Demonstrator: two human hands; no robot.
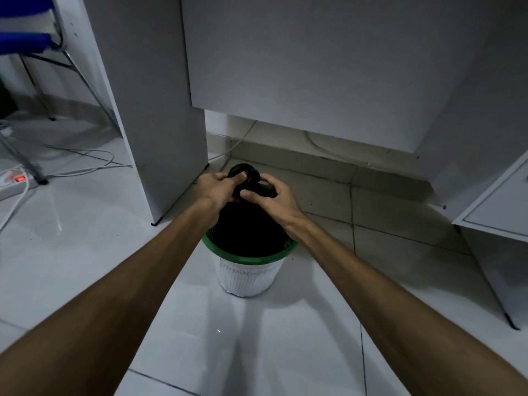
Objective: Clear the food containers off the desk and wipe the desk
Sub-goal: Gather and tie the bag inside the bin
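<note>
A black rubbish bag (248, 227) stands in a white mesh bin with a green rim (251, 258) on the tiled floor under the desk. The bag's top is gathered into a twisted loop above the bin. My left hand (215, 188) pinches the left side of that twisted neck. My right hand (271, 195) grips the right side of it, fingers curled round the plastic. Both hands are close together right over the bin. No food containers or desk top are in view; the bag hides whatever is inside.
A white desk side panel (160, 124) stands left of the bin and a back panel (314, 67) behind it. A white drawer unit (497, 212) is at the right. Cables and a lit power strip (17, 180) lie on the floor at left, near a blue chair (25, 44).
</note>
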